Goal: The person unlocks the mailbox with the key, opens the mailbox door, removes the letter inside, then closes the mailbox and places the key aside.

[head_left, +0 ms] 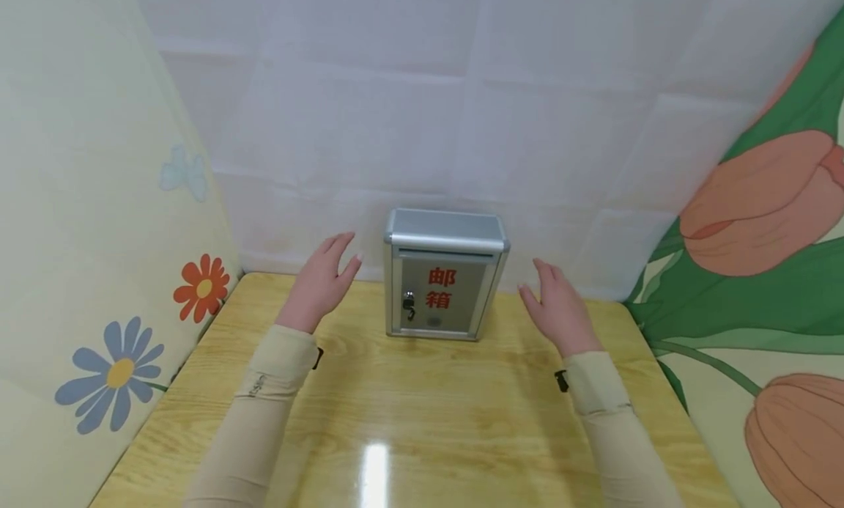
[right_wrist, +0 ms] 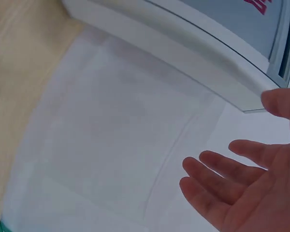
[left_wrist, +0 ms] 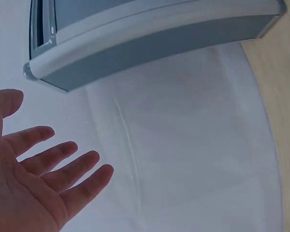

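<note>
Grey metal mailbox [head_left: 448, 273] upright on wood-grain table [head_left: 461, 398], far side, abt centre, red characters [head_left: 442, 277] facing the person; white cloth [head_left: 395, 127] behind. Main risk, my read: uneven contact. If one hand met the box ahead of the other, it'd likely skid or twist, tabletop looking glossy. Box is taller than deep, so a push high up by the lid [head_left: 445, 222] cld tip it, prob. twd the cloth. Smooth sides + flat palms = poor grip; slip likely if squeeze is light. Small key [head_left: 411, 314] seems to hang at the lock [head_left: 408, 300], L part of front; a stray finger cld snag it. Cloth might get pinched betw. fingers & box on far side. Pose: both forearms [head_left: 260, 420] reach in from near side, flanking box. L hand [head_left: 323, 277] left of it, R hand [head_left: 560, 306] right & a touch nearer the person; gap each side in head view, no contact seen. Palms turned inward, thumbs apart. Fingers of both released, loosely spread w/ slight bend, nothing held. R thumb [right_wrist: 279, 102] overlaps box corner in right-wrist view, prob. line of sight only. Can't tell if box back touches cloth.
</note>
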### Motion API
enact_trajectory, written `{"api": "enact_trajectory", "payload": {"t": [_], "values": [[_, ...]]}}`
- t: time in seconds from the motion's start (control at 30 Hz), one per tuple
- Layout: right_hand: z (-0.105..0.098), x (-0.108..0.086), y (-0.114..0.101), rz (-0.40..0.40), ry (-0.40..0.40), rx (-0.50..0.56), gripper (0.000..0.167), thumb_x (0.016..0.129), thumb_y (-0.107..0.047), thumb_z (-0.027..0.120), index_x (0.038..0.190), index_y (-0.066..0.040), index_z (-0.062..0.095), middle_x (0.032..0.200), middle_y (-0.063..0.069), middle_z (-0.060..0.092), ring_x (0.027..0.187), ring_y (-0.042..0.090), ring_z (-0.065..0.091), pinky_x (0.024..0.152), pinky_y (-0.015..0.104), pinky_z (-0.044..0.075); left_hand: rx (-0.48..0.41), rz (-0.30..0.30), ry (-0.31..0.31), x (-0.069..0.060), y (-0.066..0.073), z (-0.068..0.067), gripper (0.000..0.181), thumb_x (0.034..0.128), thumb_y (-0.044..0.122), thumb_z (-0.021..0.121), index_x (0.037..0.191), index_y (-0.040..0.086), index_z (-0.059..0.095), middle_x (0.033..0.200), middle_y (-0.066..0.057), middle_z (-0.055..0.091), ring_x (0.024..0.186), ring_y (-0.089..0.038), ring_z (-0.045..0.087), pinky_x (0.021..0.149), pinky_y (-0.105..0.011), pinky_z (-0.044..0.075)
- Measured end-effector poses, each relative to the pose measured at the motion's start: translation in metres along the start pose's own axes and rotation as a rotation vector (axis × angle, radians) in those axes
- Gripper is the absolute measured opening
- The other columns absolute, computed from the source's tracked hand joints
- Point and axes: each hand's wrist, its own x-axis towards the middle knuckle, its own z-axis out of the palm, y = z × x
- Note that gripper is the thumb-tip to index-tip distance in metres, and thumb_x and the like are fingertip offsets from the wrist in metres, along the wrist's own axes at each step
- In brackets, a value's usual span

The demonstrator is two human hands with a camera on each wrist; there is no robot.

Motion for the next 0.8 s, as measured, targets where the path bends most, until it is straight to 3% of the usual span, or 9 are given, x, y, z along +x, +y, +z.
{"api": "enact_trajectory", "payload": {"t": [0.2, 0.33, 0.57, 0.8], "values": [[-0.005, 0.034, -0.02, 0.014, 0.03, 0.118, 0.062, 0.102, -0.037, 0.041, 0.148, 0.002, 0.027, 0.145, 0.027, 0.032, 0.131, 0.042, 0.033, 0.106, 0.054, 0.026, -0.02, 0.051, -0.014, 0.03, 0.022, 0.008, 0.058, 0.1015, 0.04, 0.042, 0.15, 0.01, 0.032, 0.15, -0.014, 0.031, 0.137, -0.031, 0.03, 0.109, -0.047, 0.026], [-0.003, 0.048, -0.038, -0.017, 0.059, 0.179, 0.061, 0.103, -0.039, 0.039, 0.149, 0.0, 0.027, 0.146, 0.025, 0.031, 0.133, 0.04, 0.032, 0.108, 0.052, 0.024, -0.04, 0.062, -0.023, 0.045, 0.031, 0.011, 0.058, 0.1015, 0.04, 0.042, 0.15, 0.009, 0.032, 0.151, -0.015, 0.03, 0.137, -0.032, 0.03, 0.109, -0.048, 0.025], [0.006, 0.056, -0.063, -0.056, 0.047, 0.225, 0.062, 0.102, -0.045, 0.036, 0.151, -0.007, 0.028, 0.153, 0.021, 0.021, 0.137, 0.038, 0.025, 0.109, 0.051, 0.022, -0.093, 0.081, -0.073, 0.053, 0.039, 0.014, 0.051, 0.1023, 0.037, 0.043, 0.147, 0.013, 0.04, 0.152, -0.017, 0.027, 0.137, -0.035, 0.028, 0.108, -0.052, 0.026], [0.011, 0.055, -0.064, -0.052, 0.094, 0.244, 0.057, 0.103, -0.04, 0.038, 0.148, -0.005, 0.034, 0.153, 0.02, 0.02, 0.137, 0.038, 0.025, 0.109, 0.051, 0.024, -0.214, 0.059, -0.067, 0.052, 0.037, 0.02, 0.046, 0.1024, 0.033, 0.044, 0.144, 0.013, 0.045, 0.152, -0.015, 0.028, 0.134, -0.031, 0.035, 0.103, -0.042, 0.037]]}}
